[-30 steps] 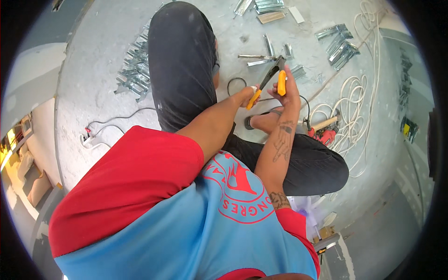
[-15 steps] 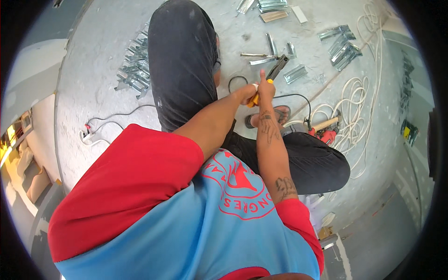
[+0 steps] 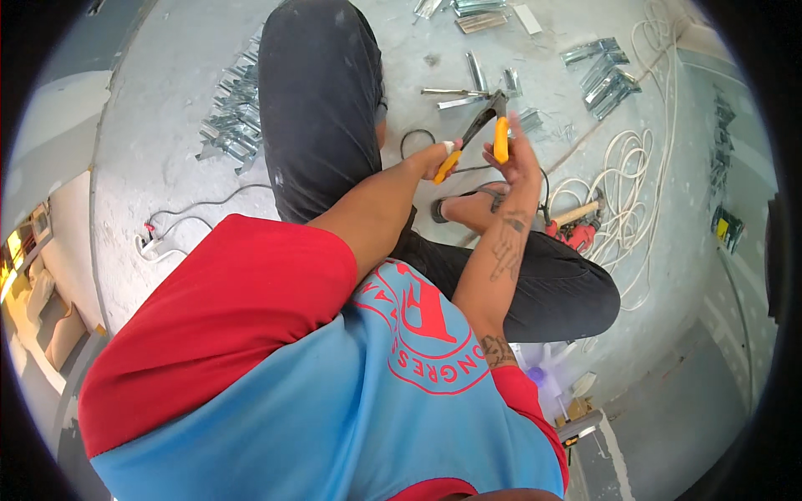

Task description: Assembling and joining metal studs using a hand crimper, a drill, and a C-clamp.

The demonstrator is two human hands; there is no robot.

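Observation:
A pair of long-handled pliers with dark arms and yellow grips is in front of me, its handles spread apart. My left hand is closed round the left grip, with something white about a finger. Against the right grip, my right hand holds loosely, its thumb up and its fingers curled behind. Thin metal strips lie beside the plier head; whether the jaws touch them I cannot tell. Short shiny metal channel pieces lie just beyond, and another piece is partly hidden by my right hand.
Many cut metal pieces lie left of my raised knee. More channel pieces are piled far right. A coiled white cable, a hammer and a red tool sit right of my foot. A dark cord runs along the left floor.
The plier handles have swung apart. My right hand has moved right and loosened its hold, while my left hand stays on its grip.

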